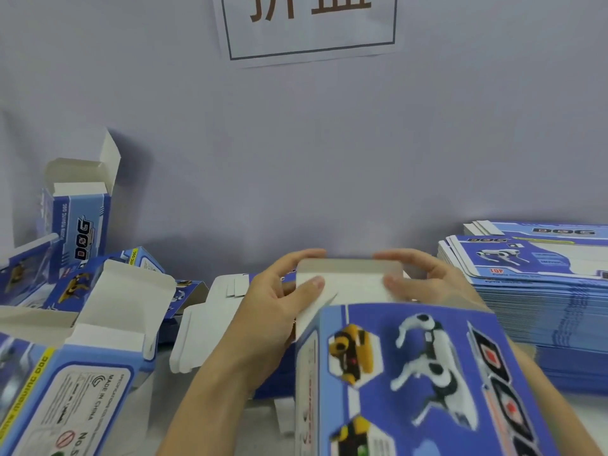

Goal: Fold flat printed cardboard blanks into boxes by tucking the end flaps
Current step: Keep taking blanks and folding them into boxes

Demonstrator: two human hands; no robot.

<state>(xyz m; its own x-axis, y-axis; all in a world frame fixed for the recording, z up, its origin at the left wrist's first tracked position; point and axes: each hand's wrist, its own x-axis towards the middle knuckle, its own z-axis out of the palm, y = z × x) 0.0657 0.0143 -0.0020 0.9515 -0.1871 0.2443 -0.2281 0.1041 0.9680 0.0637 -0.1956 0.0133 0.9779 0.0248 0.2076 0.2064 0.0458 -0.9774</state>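
I hold a blue printed box [411, 373] with robot-dog pictures, its far end pointing away from me. At that end the white end flap [348, 284] stands up with its tuck lip bent toward me. My left hand [273, 311] grips the flap's left side, thumb on its white face and fingers curled over the top edge. My right hand [424, 281] grips the right side the same way. The box body hides both wrists in part.
A tall stack of flat printed blanks [543, 291] lies at the right. Several folded boxes with open flaps [108, 311] lie at the left, one standing upright [79, 212]. A grey wall with a paper sign [309, 24] rises behind.
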